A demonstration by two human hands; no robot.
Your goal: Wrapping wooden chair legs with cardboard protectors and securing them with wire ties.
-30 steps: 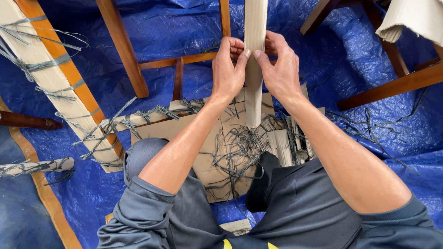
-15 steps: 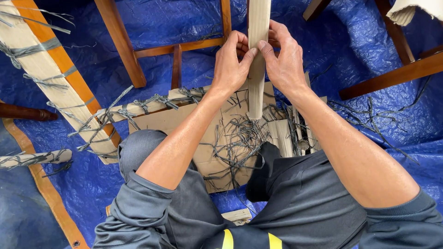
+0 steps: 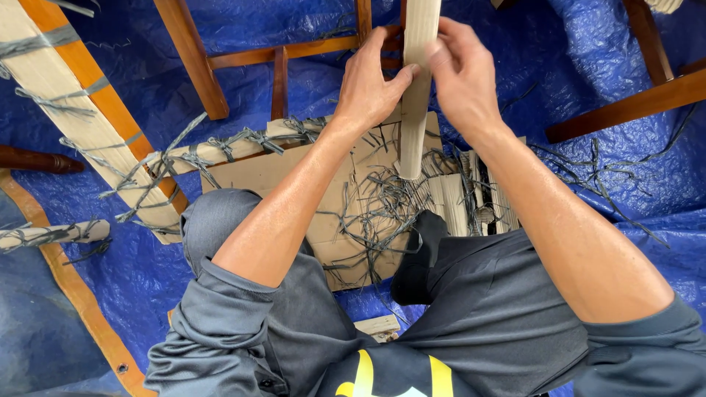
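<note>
Across the blue tarp (image 3: 588,44), from left to right, lie three cardboard-wrapped rails (image 3: 55,110) bound with grey strapping, then my left hand (image 3: 368,88) and right hand (image 3: 463,77), both pinching one upright cardboard-wrapped slat (image 3: 418,95) between them, its top cut off by the frame. Below it sit a flat cardboard sheet (image 3: 287,173) and a tangle of cut straps (image 3: 390,206) too dense to count. Brown wooden chair legs (image 3: 191,59) stand around, mostly cropped.

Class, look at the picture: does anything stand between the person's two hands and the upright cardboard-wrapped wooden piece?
Nothing visible does. The left hand and right hand both already touch the upright cardboard-wrapped wooden piece.
</note>
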